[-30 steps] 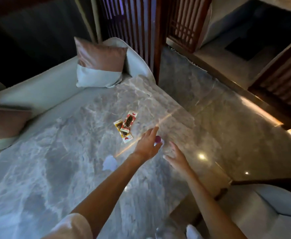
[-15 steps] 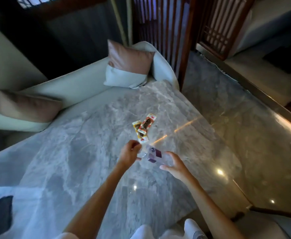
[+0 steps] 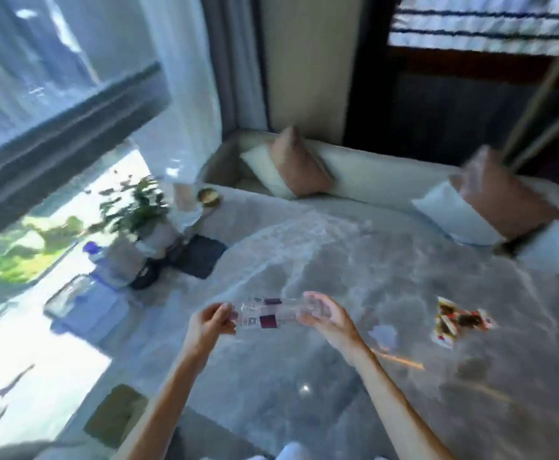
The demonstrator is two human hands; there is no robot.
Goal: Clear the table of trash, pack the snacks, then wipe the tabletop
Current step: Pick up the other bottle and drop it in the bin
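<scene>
- Both grips are on one clear plastic bottle (image 3: 271,314), held level above the middle of the surface (image 3: 354,260): my left hand (image 3: 210,323) pinches its left end, my right hand (image 3: 324,315) wraps its right end.
- On the bottle I see a label with dark maroon patches and a white panel of small print; the blur keeps me from reading any word or brand.
- Snack packets (image 3: 458,322) lie flat together toward the right edge of the surface, well apart from my hands. They show red, yellow and white wrapping with dark contents; their writing is too smeared to read.
- I see a small pale scrap (image 3: 384,334) on the marble between my right wrist and the packets.
- Along the left edge stand a potted plant (image 3: 138,210), a bottle with a blue cap (image 3: 100,260) just beside it, and a clear tray (image 3: 69,295) nearer to me; a dark square mat (image 3: 200,255) lies right of the plant.
- Near the far left corner sits a small gold-rimmed dish (image 3: 208,195).
- Beyond the far edge, two pink-and-white cushions (image 3: 291,167) rest on a pale sofa (image 3: 381,177).
</scene>
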